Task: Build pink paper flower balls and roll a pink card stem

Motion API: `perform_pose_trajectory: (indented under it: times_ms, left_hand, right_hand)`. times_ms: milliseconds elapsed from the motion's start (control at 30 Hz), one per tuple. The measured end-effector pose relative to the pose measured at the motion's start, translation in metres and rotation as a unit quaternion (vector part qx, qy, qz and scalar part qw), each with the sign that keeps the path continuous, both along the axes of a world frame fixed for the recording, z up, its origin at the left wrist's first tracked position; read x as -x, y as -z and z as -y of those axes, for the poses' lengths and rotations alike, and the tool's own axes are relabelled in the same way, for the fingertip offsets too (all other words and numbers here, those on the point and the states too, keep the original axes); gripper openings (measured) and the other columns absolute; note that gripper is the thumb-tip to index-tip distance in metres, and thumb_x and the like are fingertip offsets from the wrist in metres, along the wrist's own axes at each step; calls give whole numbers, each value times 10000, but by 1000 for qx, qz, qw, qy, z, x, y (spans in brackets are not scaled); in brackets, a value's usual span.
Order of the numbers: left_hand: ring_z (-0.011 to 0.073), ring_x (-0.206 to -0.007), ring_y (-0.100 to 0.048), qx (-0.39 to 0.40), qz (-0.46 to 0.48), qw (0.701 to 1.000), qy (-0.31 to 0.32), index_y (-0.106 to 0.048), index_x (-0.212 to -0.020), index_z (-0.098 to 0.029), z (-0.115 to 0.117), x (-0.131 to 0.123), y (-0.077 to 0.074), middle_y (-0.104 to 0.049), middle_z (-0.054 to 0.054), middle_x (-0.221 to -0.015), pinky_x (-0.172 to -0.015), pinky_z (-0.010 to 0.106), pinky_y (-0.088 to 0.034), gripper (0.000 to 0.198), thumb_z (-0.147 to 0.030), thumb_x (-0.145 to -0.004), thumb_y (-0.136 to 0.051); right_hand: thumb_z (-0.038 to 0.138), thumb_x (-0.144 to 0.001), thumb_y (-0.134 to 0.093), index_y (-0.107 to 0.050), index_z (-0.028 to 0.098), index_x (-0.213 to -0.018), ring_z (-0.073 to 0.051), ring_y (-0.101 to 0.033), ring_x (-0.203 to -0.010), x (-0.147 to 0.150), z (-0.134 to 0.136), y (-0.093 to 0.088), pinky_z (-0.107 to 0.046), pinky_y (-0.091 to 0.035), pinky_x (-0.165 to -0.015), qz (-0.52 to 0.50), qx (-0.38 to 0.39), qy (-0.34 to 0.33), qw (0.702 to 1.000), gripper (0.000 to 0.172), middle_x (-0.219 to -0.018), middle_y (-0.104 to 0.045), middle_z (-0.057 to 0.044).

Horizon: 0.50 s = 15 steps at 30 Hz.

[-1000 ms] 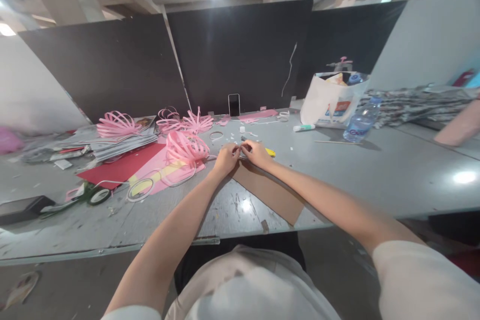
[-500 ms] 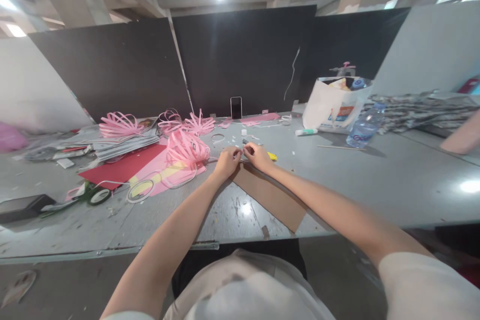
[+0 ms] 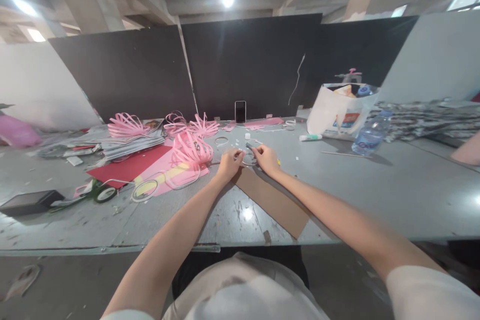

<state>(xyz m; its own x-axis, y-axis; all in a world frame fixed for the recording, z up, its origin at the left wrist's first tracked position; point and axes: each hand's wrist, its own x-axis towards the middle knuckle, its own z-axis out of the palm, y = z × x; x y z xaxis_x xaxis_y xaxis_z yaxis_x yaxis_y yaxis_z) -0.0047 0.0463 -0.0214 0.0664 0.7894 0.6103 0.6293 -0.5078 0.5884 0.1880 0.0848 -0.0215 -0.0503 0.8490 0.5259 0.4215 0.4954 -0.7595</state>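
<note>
A thin, pale strip curled into a small ring (image 3: 249,161) spans the gap between my hands. My left hand (image 3: 229,165) pinches the ring's left side with thumb and forefinger. Closed fingers of my right hand (image 3: 267,161) grip it from the right. Below both hands, a brown cardboard strip (image 3: 273,202) lies slantwise on the table. Past my right hand peeks a bit of a yellow object (image 3: 278,162), mostly hidden. A small grey piece (image 3: 249,146) shows by my right fingertips; whether they touch it I cannot tell.
Left of my hands lie pink looped-paper flowers (image 3: 191,150), red paper (image 3: 131,165), coiled white strip (image 3: 144,191) and green-handled scissors (image 3: 103,192). On the right stand a white bag (image 3: 324,112) and a water bottle (image 3: 371,135), near a glue stick (image 3: 310,137) and thin stick (image 3: 345,154).
My hands have moved slightly apart, and the small ring now shows between them. The whole view has shifted a little. The cardboard strip lies as before.
</note>
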Motion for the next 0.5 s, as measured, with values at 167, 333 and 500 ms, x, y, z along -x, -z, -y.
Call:
perform_pose_trajectory:
  times_ms: [167,333,500]
  left_hand:
    - [213,-941,-700,-20,22,1000,-5,-782,-838,-209,3,-1,-8,-790,56,-908,-919,331,-548,275,-293,-1056,-636]
    - [220,-954,-697,-27,38,999,-24,-780,-810,-210,3,0,-12,-781,67,-916,-918,348,-565,273,-256,-1040,-641]
    - [198,-847,-710,-25,38,999,-26,-786,-852,-201,6,-4,-12,-782,64,-890,-846,328,-582,257,-219,-1039,-612]
  right_hand:
    - [643,-987,-560,-722,234,-889,-265,-731,-800,10,13,-11,-386,-547,-804,-12,13,-81,997,451,-863,-791,-81]
    - [695,-1002,-531,-748,232,-806,-259,-732,-799,24,27,-15,-360,-560,-745,-17,61,-154,986,548,-835,-789,-71]
    - [744,-961,-586,-726,222,-749,-246,-691,-769,26,34,-18,-352,-516,-742,-32,75,-166,983,581,-777,-753,-62]
